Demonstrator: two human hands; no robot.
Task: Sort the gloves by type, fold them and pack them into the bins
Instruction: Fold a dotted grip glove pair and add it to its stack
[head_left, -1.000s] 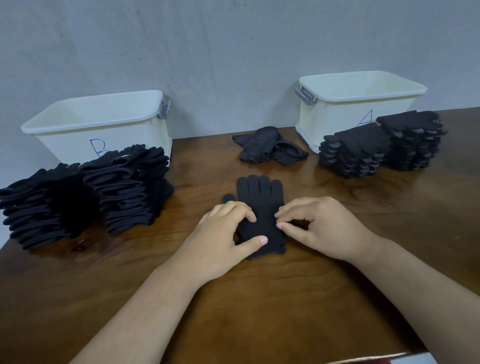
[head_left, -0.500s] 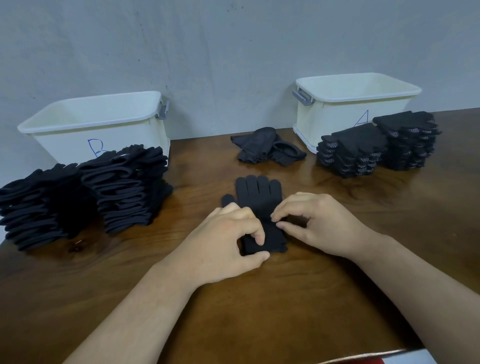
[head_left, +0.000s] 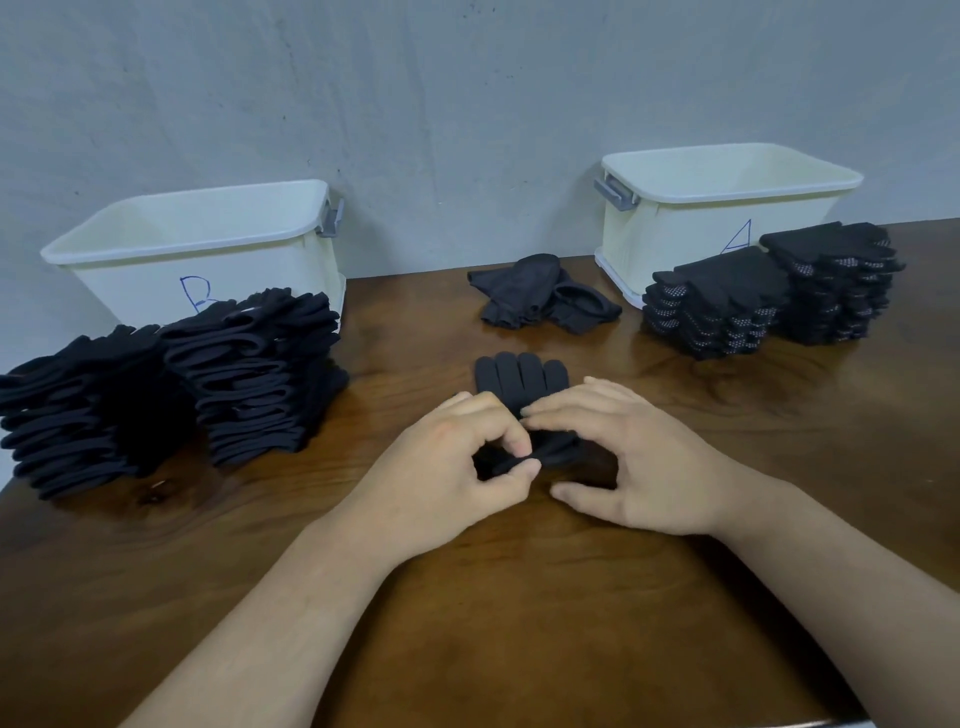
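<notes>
A plain black glove lies flat at the table's middle, fingers pointing away from me. My left hand pinches its cuff end between thumb and fingers and lifts it off the wood. My right hand grips the same cuff from the right side. Stacks of plain black folded gloves stand at the left in front of the white bin marked B. Stacks of dotted black gloves stand at the right in front of the white bin marked A.
A small loose heap of black gloves lies near the back wall between the bins. The brown wooden table reaches to the grey wall behind. A pale object's edge shows at the bottom right corner.
Both hands have closed on the cuff end of the glove and raised it from the table, bunching it toward the glove's fingers. The stacks and bins stay put.
</notes>
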